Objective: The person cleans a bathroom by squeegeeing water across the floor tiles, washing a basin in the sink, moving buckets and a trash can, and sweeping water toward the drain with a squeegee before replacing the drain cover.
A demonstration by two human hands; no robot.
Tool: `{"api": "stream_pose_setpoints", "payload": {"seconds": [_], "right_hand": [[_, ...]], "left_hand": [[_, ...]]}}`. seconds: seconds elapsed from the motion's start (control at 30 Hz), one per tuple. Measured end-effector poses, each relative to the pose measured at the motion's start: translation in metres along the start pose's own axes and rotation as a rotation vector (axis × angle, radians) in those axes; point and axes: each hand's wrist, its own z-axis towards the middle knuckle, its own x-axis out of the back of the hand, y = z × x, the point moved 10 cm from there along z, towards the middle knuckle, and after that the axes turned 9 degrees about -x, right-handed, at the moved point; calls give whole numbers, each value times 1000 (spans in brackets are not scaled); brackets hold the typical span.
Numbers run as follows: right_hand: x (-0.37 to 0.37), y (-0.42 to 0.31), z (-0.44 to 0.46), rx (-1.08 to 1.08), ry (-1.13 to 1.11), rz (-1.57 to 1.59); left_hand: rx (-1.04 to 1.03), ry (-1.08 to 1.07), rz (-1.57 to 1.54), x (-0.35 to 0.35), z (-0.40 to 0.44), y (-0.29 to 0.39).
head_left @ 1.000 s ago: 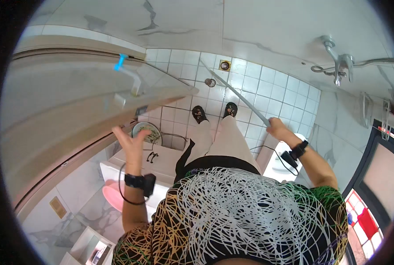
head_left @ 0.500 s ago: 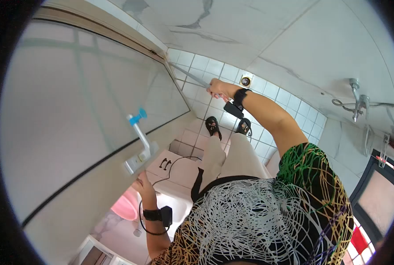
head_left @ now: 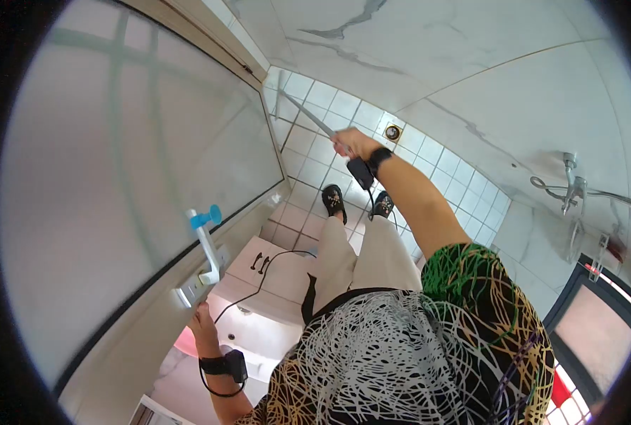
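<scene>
My right hand (head_left: pixel 354 144) is closed around the grey pole of what looks like a floor squeegee (head_left: pixel 305 111). The pole slants away from me, and its narrow crosswise head lies on the tiles in the corner between door and wall. Beside the sink, my left hand (head_left: pixel 203 326) is closed on the edge of a frosted-panel door (head_left: pixel 110 177), just below the lock plate. The door's white lever handle (head_left: pixel 208 249) carries a blue knob-like piece at its end. Part of the left hand's fingers is hidden behind the door edge.
Near my feet is a round floor drain (head_left: pixel 392 132) in the white tiles. A sink (head_left: pixel 259 340) over a pink cabinet (head_left: pixel 266 273) stands to the left. A shower tap (head_left: pixel 574 184) juts from the marbled wall at right. A dark-framed window (head_left: pixel 598 326) is at lower right.
The door has swung a little toward the lower left, my left hand moving with it. My right hand has shifted only slightly, and the squeegee's head now shows past the door edge.
</scene>
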Motion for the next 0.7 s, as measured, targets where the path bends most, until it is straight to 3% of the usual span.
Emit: {"api": "stream_pose_setpoints", "payload": {"seconds": [0.1,0.13,0.17,0.33,0.43,0.53,0.63,0.7], "right_hand": [[35,60,-17,101,41,-35],[44,88,-18,29,41,230],[48,114,-23,-1,43,290],[90,192,-83,-119,32,286],[110,234,-95,-165,92,384],[121,259,-114,-175,170,419],[131,285,-109,-193,190,415],[138,300,-108,-178,207,424]], "left_hand": [[-81,5,-70,-10,7,3],[-101,-1,-24,-11,8,6],[-119,-5,7,-10,9,-1],[-193,44,-169,-32,15,-8],[-441,76,-17,-48,28,-15],[-590,37,32,-62,31,12],[-713,70,281,-82,34,18],[-780,39,237,-98,40,25]]}}
